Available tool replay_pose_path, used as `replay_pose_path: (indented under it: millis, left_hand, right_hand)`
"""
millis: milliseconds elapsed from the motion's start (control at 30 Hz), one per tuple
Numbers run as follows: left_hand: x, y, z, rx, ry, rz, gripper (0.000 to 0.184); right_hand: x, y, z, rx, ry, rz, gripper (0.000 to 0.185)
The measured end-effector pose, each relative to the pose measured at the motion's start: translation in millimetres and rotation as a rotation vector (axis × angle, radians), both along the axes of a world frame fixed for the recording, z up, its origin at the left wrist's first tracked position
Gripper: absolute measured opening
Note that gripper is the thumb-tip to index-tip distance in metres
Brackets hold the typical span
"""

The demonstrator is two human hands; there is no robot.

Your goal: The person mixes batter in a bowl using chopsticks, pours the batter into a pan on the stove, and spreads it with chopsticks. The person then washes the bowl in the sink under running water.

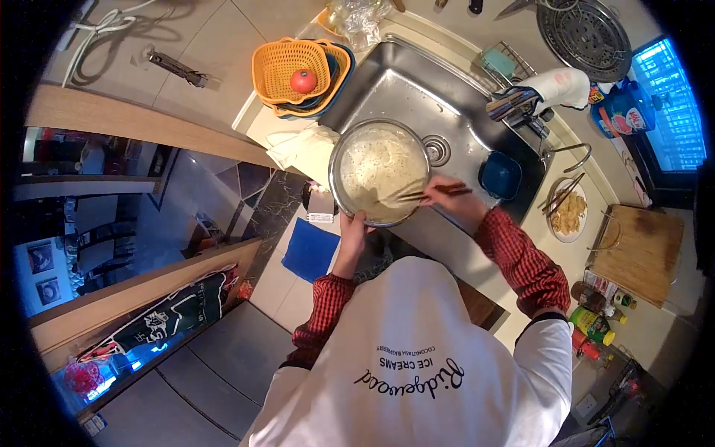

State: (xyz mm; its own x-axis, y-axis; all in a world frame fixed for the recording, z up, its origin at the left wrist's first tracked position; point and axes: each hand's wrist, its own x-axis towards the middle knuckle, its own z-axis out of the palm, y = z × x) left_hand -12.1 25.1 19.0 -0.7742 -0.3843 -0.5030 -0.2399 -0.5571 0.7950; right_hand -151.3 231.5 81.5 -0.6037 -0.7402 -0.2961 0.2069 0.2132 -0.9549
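Note:
A round metal bowl (336, 195) of pale batter (380, 167) with small dark specks is held out over the sink's near edge. My left hand (354, 227) grips its rim from below, thumb on the near side. In my right hand (445, 195) is a pair of dark chopsticks (408, 197), fingers closed round them. Their tips reach into the batter near the bowl's right side. Most of the left fingers are hidden under the bowl.
Behind the bowl is a steel sink (387, 67) with a dark blue container (500, 176). Yellow baskets (272, 71) hold a tomato (303, 81); a pale cloth (302, 153) lies nearby. At right are a plate of food (570, 212), a wooden cutting board (640, 249) and several bottles (592, 325).

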Motion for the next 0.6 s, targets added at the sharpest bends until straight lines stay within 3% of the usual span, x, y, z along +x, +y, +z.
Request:
replay_pose_path:
  millis: [67,200,267,333,400,467,533,600]
  left_hand:
    - [1.1,-4.1,0.3,0.028,-0.048,-0.046,0.043]
    - [-2.8,-1.2,-0.5,0.043,-0.01,-0.031,0.041]
    - [-1.8,1.3,-0.5,-0.021,-0.021,0.001,0.04]
    - [-2.6,2.4,-1.4,-0.01,-0.03,0.012,0.041]
    - [-1.6,1.1,-1.1,0.0,-0.039,0.018,0.041]
    - [-1.2,-1.1,0.7,0.041,-0.065,0.013,0.043]
    - [0.7,-3.9,-3.9,-0.017,-0.072,-0.052,0.042]
    - [2.9,-4.5,-1.7,-0.077,-0.081,-0.124,0.041]
  right_hand:
    - [-27.4,16.4,-26.7,0.167,0.073,-0.098,0.008]
    - [-24.9,8.6,-4.5,-0.019,0.25,-0.226,0.011]
    - [-7.1,2.6,-8.9,0.053,0.294,-0.239,0.011]
    - [18.6,-1.1,-4.5,-0.177,-0.198,-0.258,0.01]
    - [24.9,4.5,-14.1,-0.114,-0.289,-0.16,0.01]
    - [20.7,25.7,-56.4,-0.101,-0.264,-0.279,0.013]
    - [1.4,23.6,-28.6,-0.071,-0.213,-0.414,0.013]
    - [-13.8,19.1,-15.7,0.122,0.065,-0.397,0.013]
